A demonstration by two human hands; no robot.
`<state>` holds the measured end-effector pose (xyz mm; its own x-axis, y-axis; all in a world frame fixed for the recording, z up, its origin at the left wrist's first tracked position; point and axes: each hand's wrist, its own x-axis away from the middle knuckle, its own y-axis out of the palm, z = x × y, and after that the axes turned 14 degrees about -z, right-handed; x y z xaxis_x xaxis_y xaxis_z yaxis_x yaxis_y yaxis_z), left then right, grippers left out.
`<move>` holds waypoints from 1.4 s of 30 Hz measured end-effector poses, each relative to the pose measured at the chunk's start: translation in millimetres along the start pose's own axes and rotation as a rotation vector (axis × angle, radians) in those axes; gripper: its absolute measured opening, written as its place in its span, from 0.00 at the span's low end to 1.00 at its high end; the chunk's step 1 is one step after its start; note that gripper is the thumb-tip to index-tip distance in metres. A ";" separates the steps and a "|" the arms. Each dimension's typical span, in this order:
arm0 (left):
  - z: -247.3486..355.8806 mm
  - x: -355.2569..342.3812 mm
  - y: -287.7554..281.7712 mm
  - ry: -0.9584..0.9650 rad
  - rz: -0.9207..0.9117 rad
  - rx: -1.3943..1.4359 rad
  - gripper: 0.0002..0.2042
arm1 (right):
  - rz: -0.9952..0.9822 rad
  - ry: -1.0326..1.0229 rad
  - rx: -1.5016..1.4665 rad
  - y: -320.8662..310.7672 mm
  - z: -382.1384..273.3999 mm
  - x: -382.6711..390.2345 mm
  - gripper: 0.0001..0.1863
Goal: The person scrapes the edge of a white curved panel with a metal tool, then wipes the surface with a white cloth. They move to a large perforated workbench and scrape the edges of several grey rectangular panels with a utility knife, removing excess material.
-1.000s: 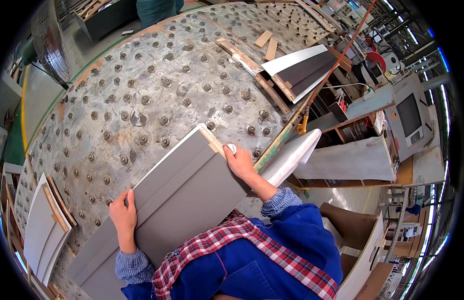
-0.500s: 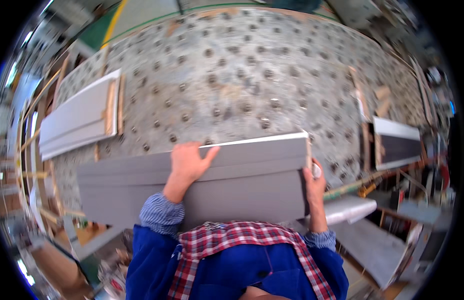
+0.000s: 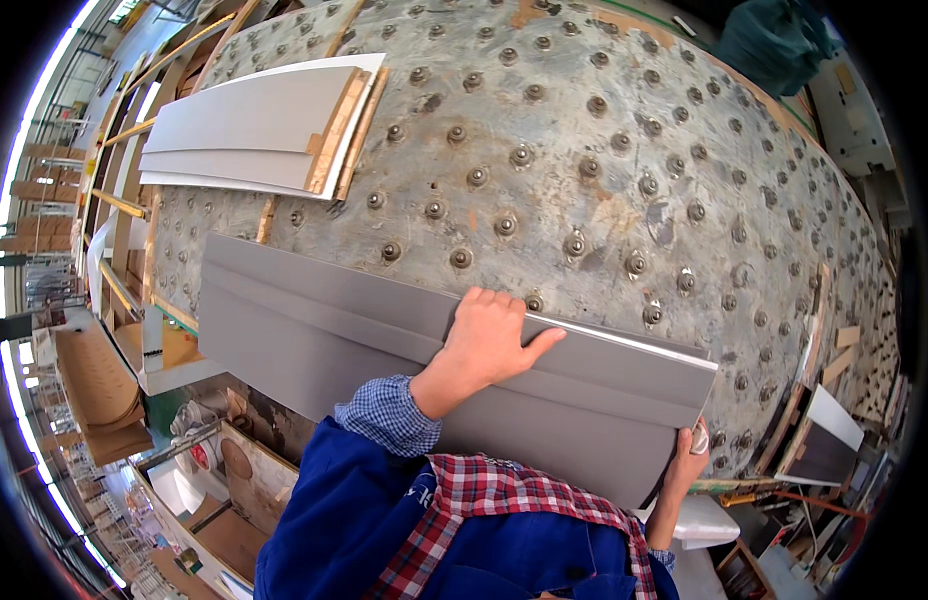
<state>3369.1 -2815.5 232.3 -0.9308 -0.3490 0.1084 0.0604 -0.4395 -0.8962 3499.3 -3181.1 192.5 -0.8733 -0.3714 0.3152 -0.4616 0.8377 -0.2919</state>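
A long grey panel (image 3: 574, 372) with a stepped ridge along its length lies in front of me. It slants from the far left down to the near right, along the table's near edge. My left hand (image 3: 489, 340) is closed over its far edge near the middle, fingers hooked over and thumb lying toward the right. At the panel's right end, my right hand (image 3: 690, 455) grips the end edge. A small white thing (image 3: 700, 438) shows at the right fingers; its kind cannot be made out. A white strip shows along the panel's far edge.
The metal table (image 3: 544, 130) is studded with several ball rollers. Stacked grey and white panels (image 3: 254, 115) lie at the far left. A dark panel with a white strip (image 3: 829, 450) rests at the right. A wooden bin (image 3: 249, 470) stands below left; a dark green bundle (image 3: 774, 45) is far right.
My view has swung left, so the table and stacked panels appear turned and shifted right. The grey panel now slopes down to the right in view. Both hands keep their grips on it.
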 end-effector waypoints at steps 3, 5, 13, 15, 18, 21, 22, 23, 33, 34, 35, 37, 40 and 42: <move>0.4 1.7 -5.9 -0.015 -0.007 -0.026 0.26 | -0.019 0.001 0.034 -10.2 11.9 -5.8 0.34; -0.5 -1.7 -2.8 0.016 0.040 -0.007 0.27 | -0.006 0.002 0.043 -14.0 19.4 -5.8 0.35; -6.1 -0.2 0.4 0.005 0.034 0.043 0.27 | -0.037 -0.032 0.034 -11.6 18.3 -14.2 0.31; -5.1 0.6 0.2 0.001 0.042 0.032 0.27 | -0.042 -0.036 0.057 -10.0 14.7 -14.7 0.30; -6.9 3.7 -1.8 -0.003 0.014 0.038 0.28 | -0.016 0.035 0.145 -8.3 7.0 -9.6 0.29; -4.8 6.8 -1.0 0.017 0.002 0.016 0.28 | -0.010 0.024 0.119 -7.3 11.5 -3.6 0.28; -3.3 7.3 -2.1 0.032 0.002 0.002 0.28 | -0.003 0.010 0.082 -7.3 15.8 0.3 0.28; -1.5 8.6 -2.4 0.026 0.003 -0.008 0.28 | 0.011 0.004 0.046 -10.2 21.4 8.9 0.28; 6.9 36.6 5.4 0.060 -0.071 -0.018 0.23 | 0.102 0.133 0.056 11.8 6.8 68.3 0.29; 10.1 37.9 4.2 0.069 -0.081 -0.016 0.23 | 0.108 0.121 0.031 12.8 6.4 74.1 0.29; 12.1 39.1 3.4 0.076 -0.089 -0.010 0.23 | 0.114 0.109 0.010 13.4 3.7 78.3 0.29; 11.2 45.7 2.7 0.074 -0.102 0.002 0.22 | 0.111 0.106 -0.008 16.4 8.5 87.2 0.29; 11.8 49.0 0.6 0.077 -0.111 0.046 0.21 | 0.139 0.114 0.019 13.5 19.3 94.1 0.28; 13.4 49.1 0.5 0.076 -0.112 0.024 0.20 | 0.143 0.109 0.009 16.2 14.9 87.7 0.26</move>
<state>3328.3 -2843.9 242.9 -0.9569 -0.2333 0.1732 -0.0373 -0.4925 -0.8695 3412.8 -3206.1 201.9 -0.9084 -0.2029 0.3657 -0.3358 0.8749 -0.3489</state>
